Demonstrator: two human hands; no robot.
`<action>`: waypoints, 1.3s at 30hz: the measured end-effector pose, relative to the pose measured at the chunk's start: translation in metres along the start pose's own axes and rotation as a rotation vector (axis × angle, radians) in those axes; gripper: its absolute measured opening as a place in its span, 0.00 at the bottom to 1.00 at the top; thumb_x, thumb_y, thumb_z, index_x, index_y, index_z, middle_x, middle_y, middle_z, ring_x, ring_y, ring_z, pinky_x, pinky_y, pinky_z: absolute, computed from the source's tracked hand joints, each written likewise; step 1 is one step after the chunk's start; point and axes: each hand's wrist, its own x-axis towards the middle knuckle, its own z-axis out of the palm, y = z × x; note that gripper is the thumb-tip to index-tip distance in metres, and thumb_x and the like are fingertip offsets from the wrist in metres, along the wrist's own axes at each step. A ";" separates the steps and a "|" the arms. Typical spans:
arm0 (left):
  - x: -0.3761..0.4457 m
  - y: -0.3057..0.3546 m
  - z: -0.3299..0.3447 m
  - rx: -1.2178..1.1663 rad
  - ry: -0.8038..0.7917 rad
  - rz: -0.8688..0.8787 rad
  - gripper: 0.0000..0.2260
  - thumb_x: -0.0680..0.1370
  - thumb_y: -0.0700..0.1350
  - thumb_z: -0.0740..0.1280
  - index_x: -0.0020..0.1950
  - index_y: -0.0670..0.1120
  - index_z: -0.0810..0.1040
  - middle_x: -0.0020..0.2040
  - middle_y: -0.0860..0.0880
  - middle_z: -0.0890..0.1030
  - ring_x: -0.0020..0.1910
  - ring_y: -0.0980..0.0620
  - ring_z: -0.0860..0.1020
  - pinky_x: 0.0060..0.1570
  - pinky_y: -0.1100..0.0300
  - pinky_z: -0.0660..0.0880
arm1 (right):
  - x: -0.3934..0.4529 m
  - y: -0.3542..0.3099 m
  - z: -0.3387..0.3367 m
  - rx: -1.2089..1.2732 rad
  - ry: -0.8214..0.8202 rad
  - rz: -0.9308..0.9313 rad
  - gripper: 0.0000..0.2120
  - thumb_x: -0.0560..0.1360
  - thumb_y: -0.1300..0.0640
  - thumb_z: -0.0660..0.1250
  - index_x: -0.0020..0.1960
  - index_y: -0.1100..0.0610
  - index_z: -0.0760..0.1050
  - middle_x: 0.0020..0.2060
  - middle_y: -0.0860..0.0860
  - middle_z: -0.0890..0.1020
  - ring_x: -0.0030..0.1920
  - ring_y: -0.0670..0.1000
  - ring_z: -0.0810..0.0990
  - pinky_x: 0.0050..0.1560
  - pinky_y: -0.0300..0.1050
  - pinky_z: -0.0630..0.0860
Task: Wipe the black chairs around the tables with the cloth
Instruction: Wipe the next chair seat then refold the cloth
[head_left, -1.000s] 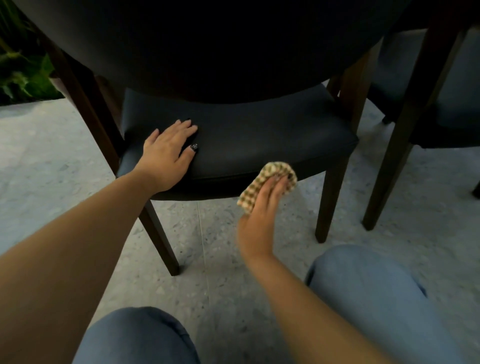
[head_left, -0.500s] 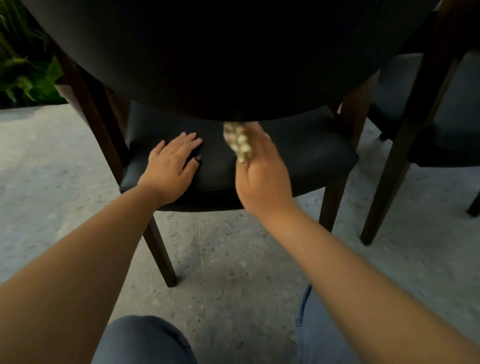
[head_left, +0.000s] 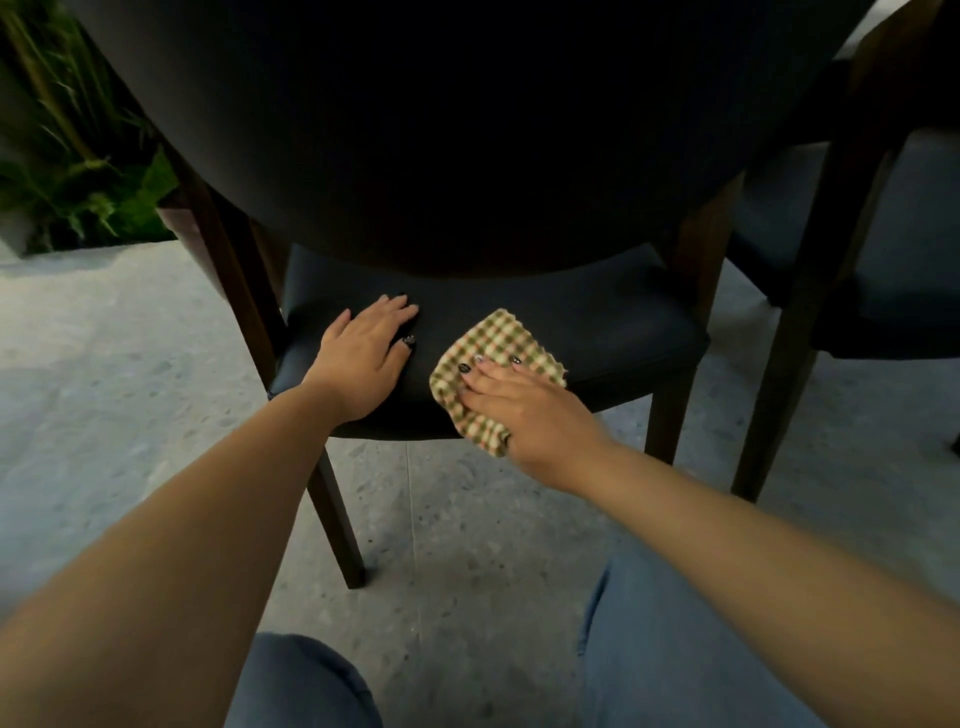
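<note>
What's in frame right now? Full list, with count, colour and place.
chair: 1, black seat and back, dark wooden legs, centre
second chair: 1, black seat, dark wooden legs, right edge, partly cut off
cloth: 1, checked green, cream and red, flat on the front of the centre chair's seat
plants: green leaves, top left
floor: grey speckled, under everything
knees: 2, blue jeans, bottom
left hand: flat on the seat, left of the cloth
right hand: fingers straight, pressing the cloth onto the seat
</note>
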 end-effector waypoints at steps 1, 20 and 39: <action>0.000 0.002 -0.002 0.023 -0.038 -0.009 0.22 0.84 0.50 0.52 0.79 0.53 0.57 0.79 0.54 0.55 0.78 0.57 0.49 0.74 0.52 0.40 | -0.003 -0.004 -0.005 0.101 0.004 0.070 0.25 0.78 0.63 0.57 0.75 0.53 0.62 0.76 0.48 0.60 0.76 0.46 0.53 0.74 0.41 0.44; -0.073 0.142 -0.229 -0.196 0.547 0.526 0.12 0.76 0.49 0.63 0.44 0.45 0.84 0.36 0.53 0.84 0.34 0.58 0.82 0.34 0.59 0.80 | -0.042 -0.082 -0.287 0.692 0.780 -0.062 0.11 0.75 0.65 0.64 0.46 0.52 0.82 0.44 0.51 0.84 0.46 0.50 0.83 0.45 0.44 0.80; 0.156 0.075 -0.308 -1.244 0.494 -0.535 0.21 0.72 0.59 0.60 0.60 0.51 0.76 0.51 0.50 0.83 0.50 0.49 0.81 0.49 0.51 0.78 | 0.234 0.007 -0.361 0.994 0.400 0.253 0.08 0.72 0.58 0.71 0.50 0.52 0.77 0.43 0.47 0.84 0.44 0.47 0.83 0.39 0.38 0.79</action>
